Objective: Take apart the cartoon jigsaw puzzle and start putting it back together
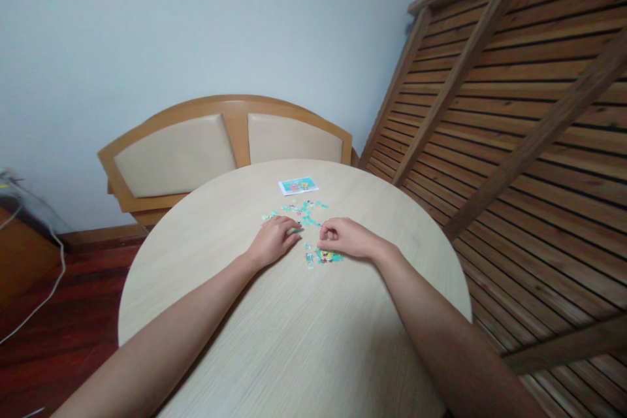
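Both my hands rest on a round pale wooden table (274, 339). My left hand (274, 238) lies palm down, fingers curled over a small teal puzzle piece at its fingertips. My right hand (345, 237) is curled in a loose pinch, fingers pressed on a joined cluster of teal and yellow puzzle pieces (324, 256). Several loose puzzle pieces (298, 210) are scattered just beyond both hands. A small picture card (298, 185) lies farther back on the table.
A wooden bench with two beige padded backs (225, 144) stands behind the table against a pale blue wall. A slatted wooden panel (514, 111) runs along the right. A white cable (44, 294) trails over the dark red floor at left.
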{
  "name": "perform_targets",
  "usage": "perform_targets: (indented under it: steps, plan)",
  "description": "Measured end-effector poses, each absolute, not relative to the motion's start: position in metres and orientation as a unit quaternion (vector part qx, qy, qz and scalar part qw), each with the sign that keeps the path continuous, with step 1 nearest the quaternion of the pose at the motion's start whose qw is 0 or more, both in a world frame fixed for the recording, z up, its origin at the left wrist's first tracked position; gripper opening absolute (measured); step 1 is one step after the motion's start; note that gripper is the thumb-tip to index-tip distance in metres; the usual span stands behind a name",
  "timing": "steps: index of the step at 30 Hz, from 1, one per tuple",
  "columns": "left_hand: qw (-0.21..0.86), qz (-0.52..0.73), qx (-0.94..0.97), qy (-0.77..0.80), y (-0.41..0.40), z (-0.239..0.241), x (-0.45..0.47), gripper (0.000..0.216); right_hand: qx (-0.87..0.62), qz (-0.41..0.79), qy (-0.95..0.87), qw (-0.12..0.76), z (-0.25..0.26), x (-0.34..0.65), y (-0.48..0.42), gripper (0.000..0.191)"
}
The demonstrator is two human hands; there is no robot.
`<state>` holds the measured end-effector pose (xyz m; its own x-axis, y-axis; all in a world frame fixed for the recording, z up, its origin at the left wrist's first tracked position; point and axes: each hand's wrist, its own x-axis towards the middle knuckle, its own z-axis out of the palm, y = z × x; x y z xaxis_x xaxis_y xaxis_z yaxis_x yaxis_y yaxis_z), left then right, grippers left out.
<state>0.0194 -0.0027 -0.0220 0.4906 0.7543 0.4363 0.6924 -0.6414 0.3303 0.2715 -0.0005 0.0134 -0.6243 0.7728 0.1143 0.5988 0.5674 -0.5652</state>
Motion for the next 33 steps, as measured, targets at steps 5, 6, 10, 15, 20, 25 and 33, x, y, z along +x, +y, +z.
perform_targets:
  steps: [5,6,10,15,20,25,33]
  plan:
    - [0.041,0.261,0.858,0.44,0.008,-0.028,0.006,0.027,-0.451,0.169,-0.846,0.226,0.005,0.296,0.015,0.02]
    - [0.039,0.26,0.858,0.442,0.009,-0.03,0.005,0.027,-0.459,0.157,-0.845,0.226,0.003,0.3,0.018,0.022]
    - [0.018,0.256,0.839,0.48,0.013,-0.032,0.004,0.026,-0.468,0.144,-0.847,0.204,-0.003,0.311,0.026,0.026]
    - [0.004,0.251,0.822,0.51,0.012,-0.028,0.004,0.026,-0.482,0.143,-0.839,0.206,-0.005,0.317,0.029,0.027]
    - [0.028,0.262,0.853,0.451,0.011,-0.029,0.008,0.033,-0.5,0.158,-0.826,0.206,-0.003,0.321,0.03,0.025]
    - [0.005,0.231,0.869,0.437,0.01,-0.028,0.013,0.032,-0.505,0.15,-0.823,0.212,-0.003,0.32,0.03,0.026]
    - [0.02,0.251,0.843,0.475,0.012,-0.021,0.014,0.016,-0.456,0.295,-0.829,0.13,0.022,0.305,0.004,0.031]
